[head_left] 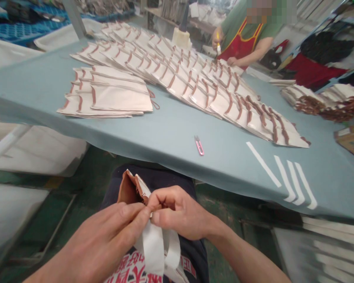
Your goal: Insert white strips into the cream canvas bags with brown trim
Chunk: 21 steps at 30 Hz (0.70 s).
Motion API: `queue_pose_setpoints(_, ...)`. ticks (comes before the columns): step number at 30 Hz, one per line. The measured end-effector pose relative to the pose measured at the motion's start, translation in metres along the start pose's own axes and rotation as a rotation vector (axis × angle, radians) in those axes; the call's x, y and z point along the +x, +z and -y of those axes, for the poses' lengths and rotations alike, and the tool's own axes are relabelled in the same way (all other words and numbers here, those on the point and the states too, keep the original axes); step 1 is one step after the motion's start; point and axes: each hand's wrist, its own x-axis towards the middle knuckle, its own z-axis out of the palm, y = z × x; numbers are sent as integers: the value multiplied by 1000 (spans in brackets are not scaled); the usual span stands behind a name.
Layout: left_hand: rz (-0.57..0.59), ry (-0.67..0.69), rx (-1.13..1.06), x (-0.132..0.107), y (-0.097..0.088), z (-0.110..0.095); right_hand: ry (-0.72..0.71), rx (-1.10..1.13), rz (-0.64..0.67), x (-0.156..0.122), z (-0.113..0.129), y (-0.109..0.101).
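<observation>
Over my lap, my left hand (pixel 106 239) and my right hand (pixel 177 212) meet, both closed in a pinch on a small cream fabric piece with a brown lining (pixel 132 188). White fabric strips (pixel 159 251) hang down from between my fingers. A pink thread snipper (pixel 199 145) lies on the blue-grey table (pixel 171 133) just beyond my hands, untouched.
Long overlapping rows of cream bags with brown trim (pixel 194 86) cover the table, with a stack (pixel 112 94) at the left. Several white strips (pixel 286 177) lie at the right. A person in a red apron (pixel 242 39) works at the far side. White bins (pixel 38 149) stand left.
</observation>
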Motion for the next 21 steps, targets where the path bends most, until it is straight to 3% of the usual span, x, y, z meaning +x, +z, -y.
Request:
queue_pose_setpoints(7,-83,-3,55,15,12,1,-13,-51,-125,6,-5,1)
queue_pose_setpoints(12,-136,-136,-75,25,1,-9,-212,-352,-170,-3,2,0)
queue_pose_setpoints(14,-88,-303,-170,30,-8,-13,-371,-565,-216,-7,4,-2)
queue_pose_setpoints(17,101,-496,-361,36,-20,-13,-587,-845,-251,-11,2,-6)
queue_pose_setpoints(19,214,-499,-415,40,-21,-10,-667,-950,-271,-12,-1,-7)
queue_pose_setpoints(21,244,-468,-391,43,-19,-7,-721,-1059,-303,-14,-3,-6)
